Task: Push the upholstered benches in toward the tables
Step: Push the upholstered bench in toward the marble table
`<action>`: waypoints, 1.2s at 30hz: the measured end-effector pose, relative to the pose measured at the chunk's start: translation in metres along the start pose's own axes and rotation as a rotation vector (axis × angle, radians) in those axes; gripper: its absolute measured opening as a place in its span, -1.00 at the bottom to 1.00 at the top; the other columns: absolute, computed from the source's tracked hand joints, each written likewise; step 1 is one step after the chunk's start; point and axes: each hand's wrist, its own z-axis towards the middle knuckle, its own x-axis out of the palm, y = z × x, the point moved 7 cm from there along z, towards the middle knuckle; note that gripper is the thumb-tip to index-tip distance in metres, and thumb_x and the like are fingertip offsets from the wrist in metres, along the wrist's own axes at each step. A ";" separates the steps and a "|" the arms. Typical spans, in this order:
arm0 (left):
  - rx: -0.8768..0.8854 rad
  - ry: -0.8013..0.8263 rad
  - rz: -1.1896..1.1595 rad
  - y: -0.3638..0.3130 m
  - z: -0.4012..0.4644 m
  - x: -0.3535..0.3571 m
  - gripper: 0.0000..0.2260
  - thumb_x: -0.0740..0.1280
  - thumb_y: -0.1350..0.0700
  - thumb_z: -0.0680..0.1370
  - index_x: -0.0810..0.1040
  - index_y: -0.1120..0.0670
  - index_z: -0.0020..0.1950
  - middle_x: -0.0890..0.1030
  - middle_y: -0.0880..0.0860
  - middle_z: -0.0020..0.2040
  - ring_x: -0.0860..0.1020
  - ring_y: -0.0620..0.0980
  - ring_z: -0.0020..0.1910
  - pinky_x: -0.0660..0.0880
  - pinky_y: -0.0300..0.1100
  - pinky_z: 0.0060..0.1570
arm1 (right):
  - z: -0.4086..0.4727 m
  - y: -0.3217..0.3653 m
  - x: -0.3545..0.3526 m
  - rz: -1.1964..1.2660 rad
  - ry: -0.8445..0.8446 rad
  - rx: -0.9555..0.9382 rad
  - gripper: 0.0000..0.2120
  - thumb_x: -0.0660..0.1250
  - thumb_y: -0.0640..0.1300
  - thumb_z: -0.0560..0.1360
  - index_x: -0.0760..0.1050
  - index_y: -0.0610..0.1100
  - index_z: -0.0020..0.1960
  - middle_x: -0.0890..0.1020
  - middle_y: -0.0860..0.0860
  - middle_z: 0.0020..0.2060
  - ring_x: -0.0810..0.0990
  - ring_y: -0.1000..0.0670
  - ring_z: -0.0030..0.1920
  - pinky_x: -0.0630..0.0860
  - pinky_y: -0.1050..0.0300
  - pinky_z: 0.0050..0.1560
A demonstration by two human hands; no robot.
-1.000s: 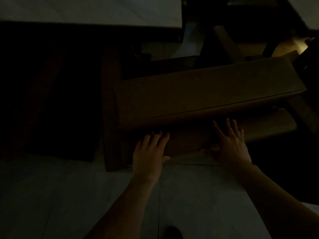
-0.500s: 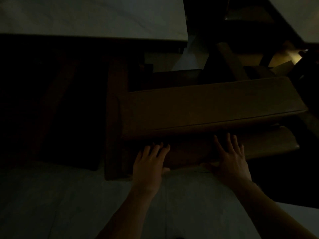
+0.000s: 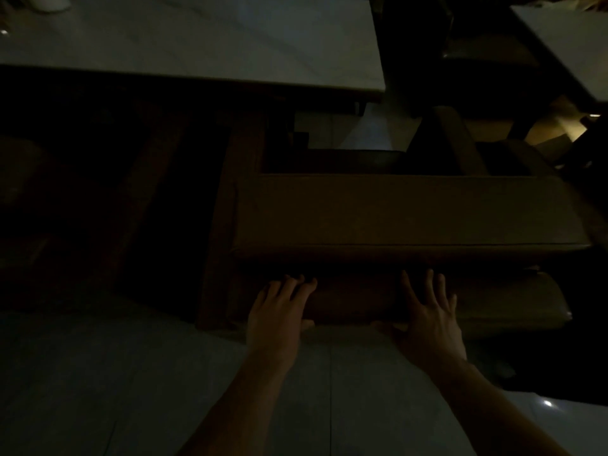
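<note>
We seem to be in a dim restaurant or café dining room: pale stone-look tables (image 3: 204, 44) stand in rows, brown upholstered benches (image 3: 408, 212) run alongside them, and glossy floor tiles (image 3: 98, 390) lie underfoot.

Bench (image 3: 408, 212) blocks ahead; tiled floor (image 3: 98, 390) open left.
</note>
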 end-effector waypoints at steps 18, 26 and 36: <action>-0.008 0.015 -0.010 0.013 -0.017 -0.008 -0.42 0.35 -0.11 0.53 0.22 -0.16 0.51 0.30 -0.07 0.47 0.26 0.06 0.39 0.34 -0.03 0.27 | 0.000 0.006 0.017 -0.023 0.006 -0.022 0.04 0.23 0.44 0.45 -0.37 0.07 0.58 -0.32 -0.22 0.57 -0.37 -0.28 0.55 -0.15 -0.34 0.55; 0.014 0.115 -0.092 0.001 -0.024 -0.047 -0.23 0.29 -0.35 0.47 0.07 -0.12 0.57 0.15 -0.01 0.58 0.13 0.10 0.52 0.26 0.10 0.43 | -0.043 0.004 -0.016 0.067 0.041 -0.003 -0.05 0.34 0.26 0.51 -0.27 0.13 0.60 -0.19 -0.13 0.61 -0.22 -0.18 0.60 -0.06 -0.24 0.58; 0.151 0.068 -0.089 -0.081 -0.060 -0.137 -0.16 0.24 -0.45 0.43 -0.03 -0.18 0.58 0.07 -0.07 0.60 0.07 0.03 0.55 0.14 0.07 0.46 | -0.148 -0.034 -0.101 0.162 -0.059 0.100 -0.07 0.34 0.28 0.47 -0.17 0.14 0.61 -0.15 -0.11 0.62 -0.16 -0.17 0.61 -0.04 -0.24 0.58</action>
